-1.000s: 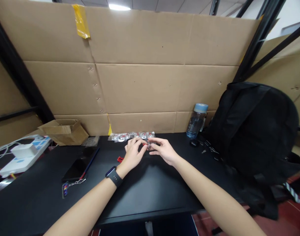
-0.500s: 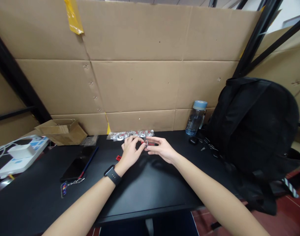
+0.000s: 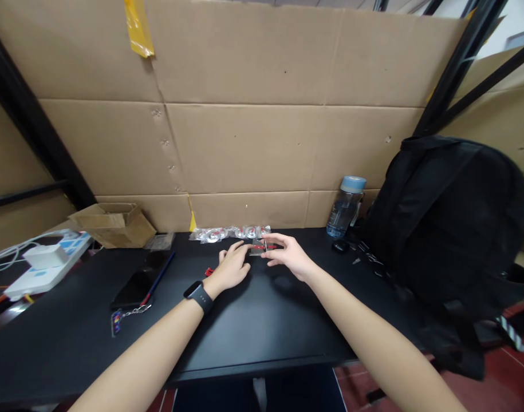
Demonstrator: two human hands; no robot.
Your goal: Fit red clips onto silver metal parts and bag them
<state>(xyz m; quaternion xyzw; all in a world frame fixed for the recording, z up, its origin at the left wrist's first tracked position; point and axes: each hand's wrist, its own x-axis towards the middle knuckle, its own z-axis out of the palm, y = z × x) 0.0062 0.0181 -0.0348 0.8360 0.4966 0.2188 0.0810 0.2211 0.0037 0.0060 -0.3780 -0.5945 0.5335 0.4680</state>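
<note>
My left hand (image 3: 233, 268) is open over the black table (image 3: 283, 320), thumb apart, fingertips at the left end of a small clear piece with a red strip (image 3: 257, 247). A dark watch is on that wrist. My right hand (image 3: 290, 257) curves its thumb and fingers around a small, thin, shiny piece (image 3: 265, 245), gripped by its edges; its exact kind is too small to make out. The red strip runs behind it. Partly hidden by my left hand, small red pieces (image 3: 209, 272) lie on the table.
Clear packets with round silvery pieces (image 3: 214, 234) lie along the cardboard wall. At left are a phone (image 3: 137, 283), a pen, an open cardboard box (image 3: 115, 226) and a power strip (image 3: 47, 269). A water bottle (image 3: 345, 209), keys and a black backpack (image 3: 450, 229) stand at right.
My left hand has drawn away from the small piece, its pinch opened and fingers stretched out. My right hand still holds the piece. The view has shifted slightly.
</note>
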